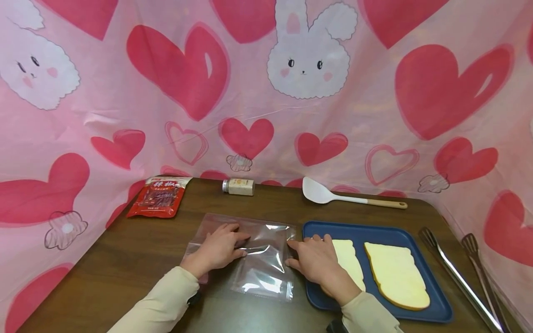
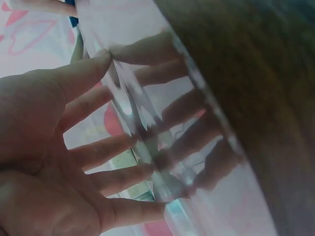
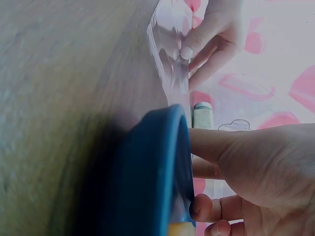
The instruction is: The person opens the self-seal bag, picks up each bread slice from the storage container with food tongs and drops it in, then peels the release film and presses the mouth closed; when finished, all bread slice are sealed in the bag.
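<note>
Fingers, left hand (image 1: 218,249): extended and spread, laid over the left part of a clear plastic bag (image 1: 266,261); in the left wrist view gaps are seen between all five, and their shapes are mirrored in the glossy film.
Fingers, right hand (image 1: 318,261): thumb and forefinger pointed toward the left hand, tips held apart at the right edge of the bag; whether both tips are pressed on the film cannot be told. The other fingers are bent, and are held over the side of the tray.
Bag: laid flat and creased between both sets of fingers, its near edge reaching closer to the wearer than the fingertips.
Blue tray (image 1: 399,235): placed beneath and just beside the right fingers.
Bread, left slice (image 1: 349,259): set on the tray, partly covered by the right hand.
Bread, right slice (image 1: 399,275): set on the tray, to the right of the right fingers.
Metal tongs (image 1: 455,272): laid well to the right of the right fingers, past the tray.
White spatula (image 1: 318,190): laid beyond the right fingers, wooden handle directed rightward.
Jar (image 1: 240,187): laid on its side beyond the left fingers.
Red packet (image 1: 160,199): placed beyond and left of the left fingers.
</note>
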Motion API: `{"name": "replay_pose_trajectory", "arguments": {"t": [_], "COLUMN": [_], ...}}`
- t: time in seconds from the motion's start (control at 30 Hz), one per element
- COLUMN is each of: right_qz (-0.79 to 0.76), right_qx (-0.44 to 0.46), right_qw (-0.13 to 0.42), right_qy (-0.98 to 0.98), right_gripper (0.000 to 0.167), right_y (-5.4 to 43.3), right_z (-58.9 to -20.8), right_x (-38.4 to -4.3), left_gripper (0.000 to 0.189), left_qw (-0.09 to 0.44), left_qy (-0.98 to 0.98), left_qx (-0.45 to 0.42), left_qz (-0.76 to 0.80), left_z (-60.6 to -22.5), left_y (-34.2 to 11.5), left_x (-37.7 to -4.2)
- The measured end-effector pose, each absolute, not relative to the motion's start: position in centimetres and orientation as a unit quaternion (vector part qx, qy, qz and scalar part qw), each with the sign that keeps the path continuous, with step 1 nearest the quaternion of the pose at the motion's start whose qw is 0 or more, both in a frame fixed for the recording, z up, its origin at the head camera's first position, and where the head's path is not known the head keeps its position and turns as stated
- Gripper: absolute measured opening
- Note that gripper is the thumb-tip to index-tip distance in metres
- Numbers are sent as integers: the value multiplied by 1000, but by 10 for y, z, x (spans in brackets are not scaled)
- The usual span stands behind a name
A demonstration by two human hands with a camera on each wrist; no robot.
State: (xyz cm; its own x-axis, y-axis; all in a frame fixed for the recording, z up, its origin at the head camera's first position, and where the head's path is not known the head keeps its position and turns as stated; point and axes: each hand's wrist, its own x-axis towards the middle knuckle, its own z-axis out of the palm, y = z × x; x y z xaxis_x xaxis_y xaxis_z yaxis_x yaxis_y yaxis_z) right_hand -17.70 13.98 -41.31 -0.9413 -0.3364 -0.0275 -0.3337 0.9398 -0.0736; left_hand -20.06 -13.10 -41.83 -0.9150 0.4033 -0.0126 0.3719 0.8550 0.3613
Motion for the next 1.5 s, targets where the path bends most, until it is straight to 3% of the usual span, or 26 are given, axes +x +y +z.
{"name": "replay_pose_trajectory", "arguments": {"t": [0.27,0.97,1.33,1.5], "right_qz": [-32,-27,-30,-30], "right_qx": [-174,-173,-175,-173], "right_qw": [5,7,6,6], "right_qy": [984,985,984,984], "right_gripper": [51,51,50,51], "right_y": [141,140,141,141], "right_z": [-415,-415,-415,-415], "right_x": [-176,-177,-177,-177], "left_gripper": [28,9,8,16], "left_qw": [10,-82,-82,-53], "left_qy": [959,938,935,940], "left_qx": [212,285,291,285], "left_qz": [187,177,186,181], "left_z": [-420,-421,-420,-419], "left_y": [-130,-130,-127,-124], "left_x": [-200,-202,-202,-201]}}
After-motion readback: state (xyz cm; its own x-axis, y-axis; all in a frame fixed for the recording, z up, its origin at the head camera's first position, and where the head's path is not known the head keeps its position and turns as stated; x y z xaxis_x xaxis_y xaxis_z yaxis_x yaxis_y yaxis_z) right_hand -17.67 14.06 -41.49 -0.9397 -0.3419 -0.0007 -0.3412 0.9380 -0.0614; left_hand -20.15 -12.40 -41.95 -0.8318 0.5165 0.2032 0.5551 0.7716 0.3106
